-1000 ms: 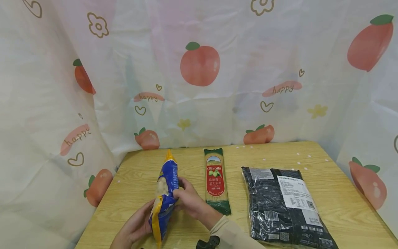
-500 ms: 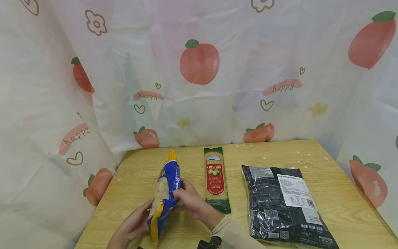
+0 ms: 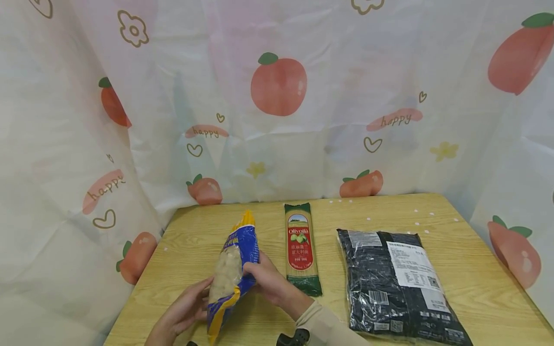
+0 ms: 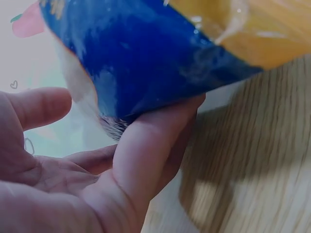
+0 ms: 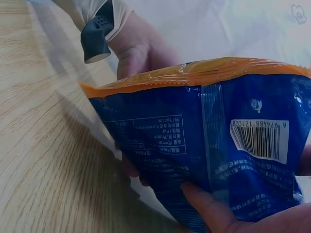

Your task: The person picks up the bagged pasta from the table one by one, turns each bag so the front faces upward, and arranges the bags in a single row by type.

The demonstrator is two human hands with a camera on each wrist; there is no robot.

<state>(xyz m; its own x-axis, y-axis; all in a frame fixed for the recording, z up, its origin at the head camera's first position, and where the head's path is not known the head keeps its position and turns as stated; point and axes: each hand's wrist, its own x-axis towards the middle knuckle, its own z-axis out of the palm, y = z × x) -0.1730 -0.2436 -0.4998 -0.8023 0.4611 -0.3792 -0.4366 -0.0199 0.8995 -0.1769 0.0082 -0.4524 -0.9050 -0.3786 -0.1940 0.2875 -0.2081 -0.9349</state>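
Note:
A blue and yellow plastic food bag (image 3: 244,250) is held tilted above the table in the head view. Pale lumpy pieces show through its clear window; their kind cannot be told. My right hand (image 3: 274,281) grips the bag's right side, thumb on the near face. In the right wrist view a finger (image 5: 209,206) lies on the bag's printed back, near a barcode. My left hand (image 3: 186,305) is at the lower left edge. The left wrist view shows its fingers (image 4: 150,141) supporting the bag's bottom, while the thumb (image 4: 46,104) stands apart from it.
A spaghetti pack (image 3: 299,245) with green ends and a red label lies behind the right hand. To the right lies a large black plastic package (image 3: 385,283) with white labels. Small white bits (image 3: 417,223) dot the wooden table (image 3: 182,250). A fruit-print curtain (image 3: 320,105) surrounds it.
The bag has turned in my hands, so its clear window faces up more. Its yellow top has swung to the right. The spaghetti pack and black package stay put.

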